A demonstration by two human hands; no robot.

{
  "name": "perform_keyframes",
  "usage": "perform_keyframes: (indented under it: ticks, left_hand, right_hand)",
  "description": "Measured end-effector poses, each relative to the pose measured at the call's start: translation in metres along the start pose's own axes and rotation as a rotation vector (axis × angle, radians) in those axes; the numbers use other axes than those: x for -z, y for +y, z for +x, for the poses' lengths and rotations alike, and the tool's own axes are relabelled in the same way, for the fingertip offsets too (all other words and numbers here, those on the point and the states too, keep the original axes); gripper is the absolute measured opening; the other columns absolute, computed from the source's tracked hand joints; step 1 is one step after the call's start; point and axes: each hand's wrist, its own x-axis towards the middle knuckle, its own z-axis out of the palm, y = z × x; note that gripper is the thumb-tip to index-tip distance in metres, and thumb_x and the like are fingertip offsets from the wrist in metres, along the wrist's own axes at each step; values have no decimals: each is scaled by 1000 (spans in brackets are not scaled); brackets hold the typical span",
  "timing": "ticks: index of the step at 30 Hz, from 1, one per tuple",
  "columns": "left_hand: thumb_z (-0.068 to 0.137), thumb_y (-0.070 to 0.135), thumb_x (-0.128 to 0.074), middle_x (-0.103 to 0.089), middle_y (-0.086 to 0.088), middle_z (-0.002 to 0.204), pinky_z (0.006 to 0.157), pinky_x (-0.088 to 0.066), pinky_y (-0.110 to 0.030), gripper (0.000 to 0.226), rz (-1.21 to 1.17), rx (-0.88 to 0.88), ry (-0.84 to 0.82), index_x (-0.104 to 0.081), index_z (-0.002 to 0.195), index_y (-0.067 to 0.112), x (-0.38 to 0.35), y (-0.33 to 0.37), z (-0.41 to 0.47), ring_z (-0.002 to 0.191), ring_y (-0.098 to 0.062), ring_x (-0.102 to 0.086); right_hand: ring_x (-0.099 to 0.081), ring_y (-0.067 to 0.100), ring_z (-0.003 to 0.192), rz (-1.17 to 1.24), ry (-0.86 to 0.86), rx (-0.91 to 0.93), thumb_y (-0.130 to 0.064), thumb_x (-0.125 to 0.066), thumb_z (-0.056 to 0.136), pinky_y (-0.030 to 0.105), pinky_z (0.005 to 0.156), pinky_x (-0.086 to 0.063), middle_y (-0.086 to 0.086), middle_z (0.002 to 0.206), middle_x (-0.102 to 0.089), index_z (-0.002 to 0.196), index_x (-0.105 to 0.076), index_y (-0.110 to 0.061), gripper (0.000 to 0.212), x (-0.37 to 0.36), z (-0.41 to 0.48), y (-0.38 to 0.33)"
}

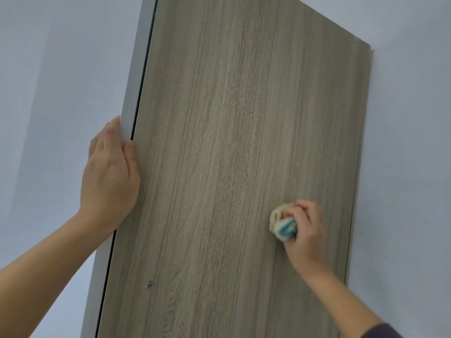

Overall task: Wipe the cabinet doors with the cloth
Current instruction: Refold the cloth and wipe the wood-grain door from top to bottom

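Wood-grain cabinet door (231, 154), cloth (283, 224) against it

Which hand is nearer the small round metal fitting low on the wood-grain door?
Left: the left hand grips the wood-grain door above the round metal fitting; the right hand, holding the cream-and-teal cloth, is farther, up-right.

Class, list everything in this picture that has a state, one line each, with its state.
Door: dark gap along its left edge; open or shut unclear.
Cloth: bunched, pressed against the door.
Left hand: grips the grey edge, thumb on the door.
Right hand: grips the cloth.
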Motion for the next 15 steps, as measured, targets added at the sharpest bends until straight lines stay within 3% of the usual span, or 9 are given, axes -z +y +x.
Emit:
perform_keyframes:
  ticks: [2, 4, 6, 11, 13, 15]
  left_hand:
    - [105, 20, -30, -46, -10, 139, 103, -35, -44, 42, -5, 1, -3, -31, 146, 11, 1, 0, 0, 129, -25, -36]
    - [105, 20, -30, -46, -9, 139, 102, -34, -42, 42, -10, 2, -5, -31, 146, 11, 1, 0, 0, 129, -25, -36]
    - [104, 19, -30, -47, -8, 138, 101, -35, -40, 42, -12, 2, -7, -33, 146, 12, 1, -1, 0, 128, -25, -37]
    - [104, 20, -29, -47, -5, 139, 102, -36, -39, 43, -50, 16, -21, -32, 147, 15, 2, -2, 0, 128, -24, -39]
    - [105, 21, -29, -45, -5, 142, 105, -33, -36, 44, -53, 22, -31, -30, 148, 16, 1, -3, 0, 131, -23, -37]
    - [105, 20, -30, -45, -5, 143, 104, -30, -31, 44, -51, 23, -26, -30, 148, 16, 1, -4, 0, 132, -22, -36]
  right_hand:
    - [-50, 25, 94, 13, 48, -30, -18, -62, 78, 35, 77, -42, 6, 105, -49, 94, -64, -9, 19, -5, 44, 0]
    - [-48, 22, 94, 29, 122, -104, -8, -66, 77, 44, 77, -45, 8, 103, -50, 94, -62, -10, 17, -11, 71, -8]
    - [-47, 21, 96, 49, 141, -109, -9, -63, 77, 43, 80, -45, 7, 105, -48, 95, -61, -12, 18, -15, 57, -23]
    - [-49, 22, 97, 83, -69, 84, -25, -66, 75, 43, 74, -46, 2, 104, -52, 92, -57, -22, 20, -15, -35, -66]
    - [-49, 22, 96, 102, -81, 111, -27, -66, 75, 44, 73, -46, 4, 104, -52, 95, -58, -20, 22, -16, -10, -72]
    - [-48, 21, 96, 104, -33, 76, -13, -69, 74, 44, 74, -47, 3, 105, -50, 99, -61, -17, 27, -20, 33, -81]
